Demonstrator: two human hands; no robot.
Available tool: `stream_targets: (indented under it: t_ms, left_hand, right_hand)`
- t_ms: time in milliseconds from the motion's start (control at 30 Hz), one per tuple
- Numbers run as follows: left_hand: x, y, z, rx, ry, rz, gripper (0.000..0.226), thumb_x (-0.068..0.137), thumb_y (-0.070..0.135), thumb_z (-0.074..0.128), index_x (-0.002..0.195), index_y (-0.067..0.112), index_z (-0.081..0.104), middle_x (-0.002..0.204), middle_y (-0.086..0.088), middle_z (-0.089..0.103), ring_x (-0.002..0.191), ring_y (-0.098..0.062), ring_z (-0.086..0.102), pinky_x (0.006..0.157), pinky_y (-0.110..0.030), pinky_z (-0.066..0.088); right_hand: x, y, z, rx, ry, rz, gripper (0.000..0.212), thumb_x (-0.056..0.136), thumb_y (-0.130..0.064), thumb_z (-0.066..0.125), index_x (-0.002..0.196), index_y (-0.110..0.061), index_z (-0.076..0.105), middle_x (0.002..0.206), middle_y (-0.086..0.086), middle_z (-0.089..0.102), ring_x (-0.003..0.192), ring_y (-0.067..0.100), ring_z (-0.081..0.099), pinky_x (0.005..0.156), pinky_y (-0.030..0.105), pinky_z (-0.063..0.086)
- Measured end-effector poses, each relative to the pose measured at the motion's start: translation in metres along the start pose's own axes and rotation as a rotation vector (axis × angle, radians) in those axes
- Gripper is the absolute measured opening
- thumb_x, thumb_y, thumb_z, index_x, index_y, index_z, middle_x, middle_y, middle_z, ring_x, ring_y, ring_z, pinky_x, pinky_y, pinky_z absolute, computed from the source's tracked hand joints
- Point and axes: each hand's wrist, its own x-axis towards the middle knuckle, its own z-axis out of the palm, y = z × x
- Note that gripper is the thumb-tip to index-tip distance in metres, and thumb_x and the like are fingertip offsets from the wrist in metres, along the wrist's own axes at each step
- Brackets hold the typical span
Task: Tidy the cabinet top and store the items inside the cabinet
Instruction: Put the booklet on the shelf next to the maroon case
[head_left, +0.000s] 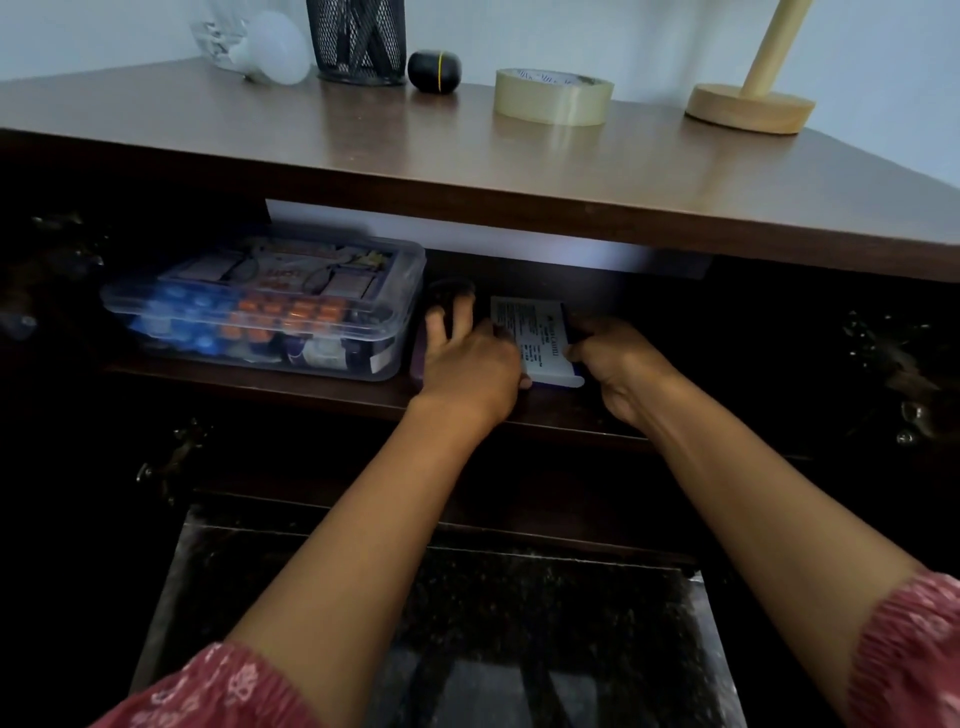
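Both my hands reach into the cabinet's upper shelf (322, 384). My right hand (618, 358) grips a small blue and white printed box (535, 338) at its right edge, and the box rests on the shelf. My left hand (467, 358) lies against the box's left side, its fingers spread over a dark purple object (447, 296) beside it. A clear lidded plastic box (270, 306) of medicine strips sits to the left on the same shelf. On the cabinet top (467, 156) stand a tape roll (553, 96), a black oval object (434, 71), a mesh pen holder (357, 39) and a white bulb (275, 49).
A wooden lamp base (748, 106) stands at the right of the cabinet top, and clear glassware (218, 36) sits at the back left. Open cabinet doors (893, 374) flank the shelf on both sides. A dark speckled floor (441, 623) lies below.
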Motion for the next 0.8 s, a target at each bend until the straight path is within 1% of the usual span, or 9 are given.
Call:
stream_targets:
  t_ms: [100,167,267,367,467,533,600,700,800]
  left_hand:
    - [-0.001,0.002,0.001,-0.011,-0.004,-0.003,0.055,0.092,0.04,0.047,0.137,0.009,0.039,0.152,-0.009,0.019,0.141,-0.033,-0.003,0.111,-0.05,0.007]
    - [-0.003,0.002,0.0,-0.028,-0.003,-0.008,0.057,0.092,0.039,0.047,0.139,0.01,0.035,0.155,-0.008,0.009,0.142,-0.032,-0.005,0.112,-0.05,0.005]
    - [-0.011,0.002,-0.003,-0.059,0.01,-0.041,0.069,0.092,0.041,0.048,0.146,0.01,0.019,0.157,-0.008,-0.003,0.143,-0.031,-0.008,0.113,-0.049,0.003]
    - [-0.021,0.006,-0.01,-0.106,0.064,-0.056,0.079,0.091,0.043,0.047,0.148,0.008,0.004,0.157,-0.01,-0.007,0.144,-0.029,-0.009,0.115,-0.045,0.001]
    - [-0.031,0.012,-0.022,-0.158,0.15,-0.002,0.077,0.093,0.034,0.045,0.147,0.004,-0.001,0.157,-0.012,-0.004,0.145,-0.027,-0.004,0.117,-0.038,0.006]
    - [-0.038,0.014,-0.034,-0.145,0.173,0.038,0.073,0.093,0.028,0.043,0.147,0.003,0.0,0.157,-0.012,0.0,0.145,-0.026,0.0,0.116,-0.036,0.01]
    - [-0.047,0.011,-0.049,-0.123,0.172,0.034,0.073,0.092,0.028,0.046,0.147,0.003,0.005,0.157,-0.011,0.005,0.144,-0.027,0.005,0.115,-0.036,0.015]
    - [-0.06,0.005,-0.075,-0.068,0.11,0.024,0.066,0.09,0.033,0.05,0.144,0.005,0.022,0.155,-0.009,0.014,0.141,-0.027,0.012,0.112,-0.037,0.019]
    - [-0.072,-0.001,-0.102,-0.02,-0.001,0.048,0.05,0.089,0.033,0.051,0.134,0.012,0.043,0.148,-0.007,0.031,0.136,-0.027,0.024,0.107,-0.04,0.027]
  right_hand:
    - [0.0,0.001,-0.002,-0.018,0.021,0.006,0.046,0.089,0.013,0.04,0.131,-0.004,0.048,0.127,0.017,0.055,0.113,0.027,0.054,0.084,0.027,0.045]
    - [-0.001,0.002,-0.004,0.001,0.033,0.009,0.044,0.09,0.008,0.044,0.132,-0.005,0.048,0.128,0.017,0.055,0.115,0.027,0.055,0.088,0.029,0.046]
    - [-0.008,0.002,-0.006,0.046,0.056,0.004,0.039,0.092,-0.002,0.048,0.13,-0.006,0.05,0.129,0.015,0.056,0.113,0.026,0.056,0.094,0.031,0.047]
    - [-0.023,-0.002,-0.009,-0.105,0.121,-0.085,0.037,0.093,-0.01,0.047,0.13,-0.009,0.053,0.129,0.013,0.057,0.114,0.026,0.055,0.09,0.028,0.044]
    - [-0.041,-0.012,-0.012,-0.305,0.211,-0.226,0.033,0.091,-0.011,0.047,0.121,-0.008,0.06,0.123,0.016,0.061,0.115,0.03,0.056,0.091,0.027,0.043]
    - [-0.053,-0.023,-0.013,-0.404,0.228,-0.299,0.032,0.09,-0.011,0.046,0.117,-0.007,0.063,0.12,0.017,0.064,0.115,0.033,0.056,0.096,0.03,0.043]
    - [-0.066,-0.034,-0.013,-0.448,0.218,-0.38,0.032,0.089,-0.008,0.046,0.113,-0.01,0.066,0.117,0.013,0.067,0.114,0.029,0.057,0.098,0.029,0.042]
    - [-0.091,-0.043,-0.009,-0.418,0.174,-0.442,0.029,0.085,-0.008,0.048,0.095,-0.019,0.072,0.103,0.006,0.072,0.102,0.021,0.064,0.087,0.024,0.046]
    - [-0.112,-0.048,-0.004,-0.408,0.113,-0.47,0.027,0.08,-0.014,0.048,0.083,-0.028,0.071,0.09,0.0,0.073,0.09,0.02,0.067,0.084,0.034,0.054]
